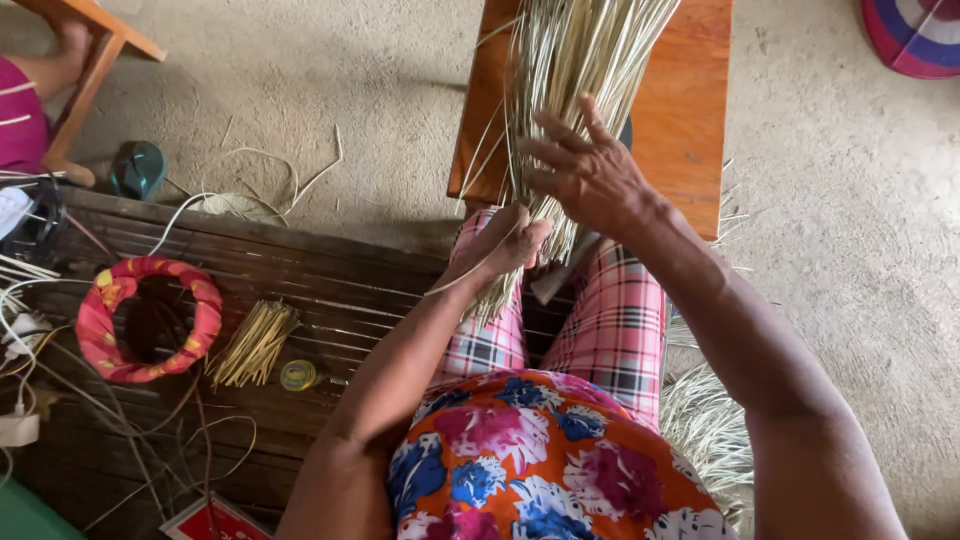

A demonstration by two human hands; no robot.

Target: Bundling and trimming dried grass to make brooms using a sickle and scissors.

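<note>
A thick bundle of pale dried grass strips [575, 60] rests on a small wooden stool [690, 120] and runs down toward my lap. My left hand [505, 245] grips the lower end of the bundle, fingers closed around it. Higher up, my right hand [585, 170] lies on the strips with its fingers spread, touching them. My legs in pink plaid trousers [610, 330] are under the bundle's end.
A red fabric-wrapped ring [150, 320], a short bundle of cut sticks [255, 345] and a small yellow spool [297, 375] lie on a dark slatted bench [330, 280]. More loose strips [705, 425] pile at my right. Another person's leg [45, 70] is at top left.
</note>
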